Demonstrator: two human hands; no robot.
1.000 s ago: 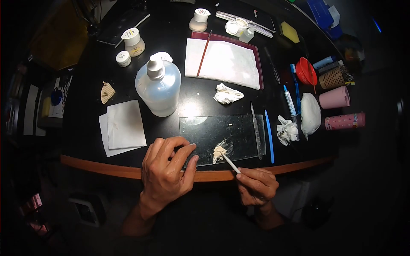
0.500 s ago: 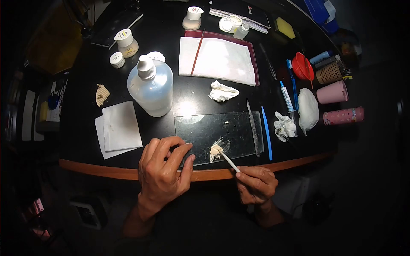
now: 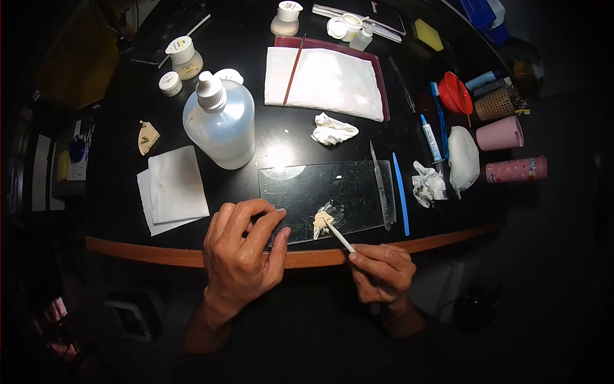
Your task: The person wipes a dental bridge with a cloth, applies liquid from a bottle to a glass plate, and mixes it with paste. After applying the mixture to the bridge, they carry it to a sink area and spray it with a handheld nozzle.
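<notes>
A clear glass slab (image 3: pixel 348 185) lies on the black table near its front edge. My left hand (image 3: pixel 242 249) pinches the slab's near left corner with thumb and fingers. A thin white spatula (image 3: pixel 339 237) is held in my right hand (image 3: pixel 382 272), its tip resting in a small lump of cream paste (image 3: pixel 321 221) on the slab. A metal instrument (image 3: pixel 380 185) lies across the slab's right end.
A large clear squeeze bottle (image 3: pixel 219 123) stands left of the slab, folded white tissues (image 3: pixel 174 187) beside it. Behind are a white cloth on a maroon tray (image 3: pixel 326 83), a crumpled tissue (image 3: pixel 331 130) and small jars (image 3: pixel 181 57). A blue tool (image 3: pixel 400 192), pink cups (image 3: pixel 500 134) and tubes sit right.
The view has drifted slightly, so everything sits a little higher and further left in frame. Both hands keep their grips; the spatula tip stays in the paste.
</notes>
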